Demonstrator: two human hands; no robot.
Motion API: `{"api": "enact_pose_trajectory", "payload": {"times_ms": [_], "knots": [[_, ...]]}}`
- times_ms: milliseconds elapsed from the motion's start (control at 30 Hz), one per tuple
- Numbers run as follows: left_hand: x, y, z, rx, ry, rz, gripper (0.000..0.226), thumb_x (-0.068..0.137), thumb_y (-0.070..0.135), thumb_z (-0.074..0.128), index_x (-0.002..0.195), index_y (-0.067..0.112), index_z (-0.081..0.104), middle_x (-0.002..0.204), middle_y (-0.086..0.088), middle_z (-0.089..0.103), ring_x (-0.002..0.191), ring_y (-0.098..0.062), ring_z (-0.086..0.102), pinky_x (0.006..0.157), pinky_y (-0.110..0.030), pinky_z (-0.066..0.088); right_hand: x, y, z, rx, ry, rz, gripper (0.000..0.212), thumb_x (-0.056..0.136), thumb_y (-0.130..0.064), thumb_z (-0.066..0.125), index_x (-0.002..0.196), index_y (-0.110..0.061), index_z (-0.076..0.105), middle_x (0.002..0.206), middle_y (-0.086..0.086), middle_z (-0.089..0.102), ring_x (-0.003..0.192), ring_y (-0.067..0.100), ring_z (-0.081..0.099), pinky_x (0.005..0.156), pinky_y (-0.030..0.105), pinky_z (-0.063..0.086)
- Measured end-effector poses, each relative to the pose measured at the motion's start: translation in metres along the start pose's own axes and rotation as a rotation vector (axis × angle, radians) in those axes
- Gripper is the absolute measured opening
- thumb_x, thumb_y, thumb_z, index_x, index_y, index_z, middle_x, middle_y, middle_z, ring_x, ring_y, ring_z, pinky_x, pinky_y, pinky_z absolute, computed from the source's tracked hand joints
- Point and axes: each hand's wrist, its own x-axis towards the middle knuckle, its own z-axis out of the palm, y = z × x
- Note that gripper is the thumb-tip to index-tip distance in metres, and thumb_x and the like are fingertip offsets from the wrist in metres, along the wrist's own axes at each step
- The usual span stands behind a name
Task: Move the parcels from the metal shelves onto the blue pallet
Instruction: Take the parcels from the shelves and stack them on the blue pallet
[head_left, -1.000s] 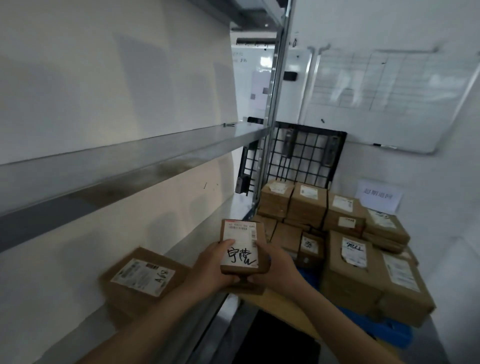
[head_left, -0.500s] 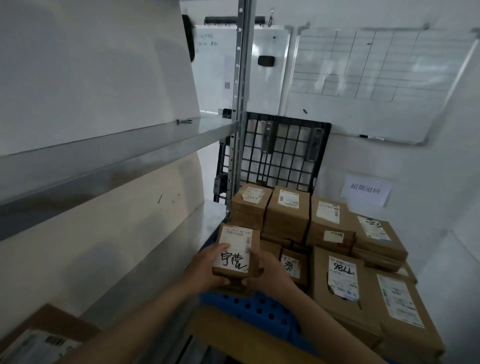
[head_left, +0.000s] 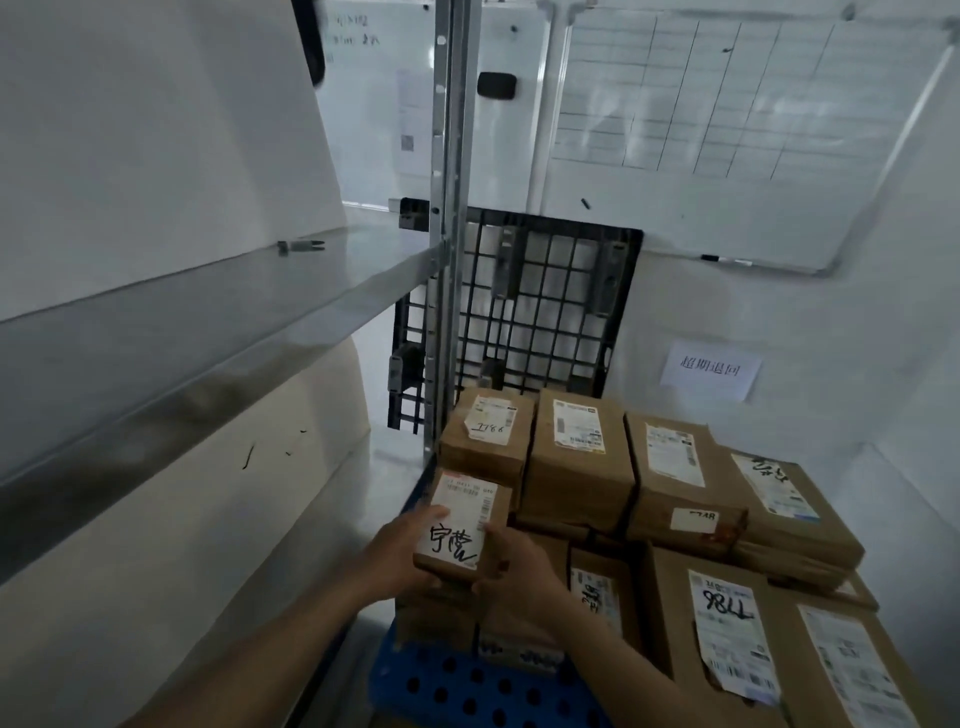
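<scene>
two hands hold one small parcel, so this looks like the placing step. metal shelf (head_left: 182, 322) at left: smooth dull steel, thin lip. left hand (head_left: 395, 551) curls round the parcel's left edge. small parcel (head_left: 467, 519), boxy matte cardboard with a white label, hangs over the stack's near-left corner. right hand (head_left: 519, 566) grips its right side. blue pallet (head_left: 457, 691) below: perforated plastic. next move likely needs lowering it flat into a free spot beside the stacked parcels (head_left: 576, 462).

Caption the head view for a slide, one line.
The left hand and right hand hold a small parcel at the stack of parcels on the blue pallet, beside the metal shelves.
</scene>
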Motion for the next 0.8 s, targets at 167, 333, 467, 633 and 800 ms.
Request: {"api": "enact_pose_trajectory", "payload": {"times_ms": [167, 333, 467, 633, 800], "knots": [[0.014, -0.012, 0.009, 0.025, 0.009, 0.055, 0.088, 0.070, 0.022, 0.078, 0.140, 0.022, 0.026, 0.139, 0.000, 0.032, 0.109, 0.000, 0.040, 0.072, 0.004, 0.040, 0.016, 0.012, 0.006, -0.064, 0.004, -0.008, 0.078, 0.075, -0.014, 0.071, 0.140, -0.021, 0.029, 0.143, 0.000, 0.037, 0.128, 0.013, 0.038, 0.095, 0.016, 0.036], [0.016, -0.016, 0.010, 0.041, 0.012, 0.092, 0.087, 0.071, 0.023, 0.077, 0.140, 0.022, 0.023, 0.137, 0.002, 0.031, 0.099, 0.007, 0.040, 0.070, 0.004, 0.041, 0.023, 0.015, 0.007, -0.114, 0.014, -0.034, 0.075, 0.073, -0.016, 0.072, 0.138, -0.019, 0.034, 0.141, 0.001, 0.039, 0.131, 0.016, 0.038, 0.103, 0.022, 0.036], [0.019, -0.016, 0.010, 0.037, 0.006, 0.059, 0.086, 0.072, 0.024, 0.077, 0.139, 0.025, 0.024, 0.140, 0.001, 0.029, 0.107, 0.000, 0.044, 0.078, -0.003, 0.044, 0.028, 0.014, 0.004, -0.146, -0.034, -0.007, 0.077, 0.073, -0.015, 0.071, 0.139, -0.020, 0.031, 0.143, 0.001, 0.037, 0.131, 0.016, 0.037, 0.103, 0.022, 0.035], [0.014, -0.006, 0.004, 0.083, 0.016, 0.022, 0.091, 0.071, 0.023, 0.077, 0.143, 0.020, 0.020, 0.146, -0.002, 0.025, 0.125, -0.009, 0.036, 0.099, -0.016, 0.037, 0.026, 0.004, -0.009, -0.270, -0.091, -0.008, 0.089, 0.066, -0.028, 0.075, 0.141, -0.023, 0.027, 0.146, 0.000, 0.030, 0.135, 0.022, 0.028, 0.110, 0.034, 0.027], [-0.015, 0.007, 0.006, 0.082, 0.110, 0.007, 0.076, 0.070, 0.026, 0.078, 0.132, 0.030, 0.034, 0.128, 0.007, 0.042, 0.122, -0.012, 0.044, 0.093, -0.006, 0.039, 0.000, -0.003, -0.022, -0.492, -0.106, -0.174, 0.074, 0.079, -0.031, 0.063, 0.142, -0.018, 0.026, 0.148, 0.009, 0.030, 0.136, 0.028, 0.026, 0.115, 0.039, 0.020]]}}
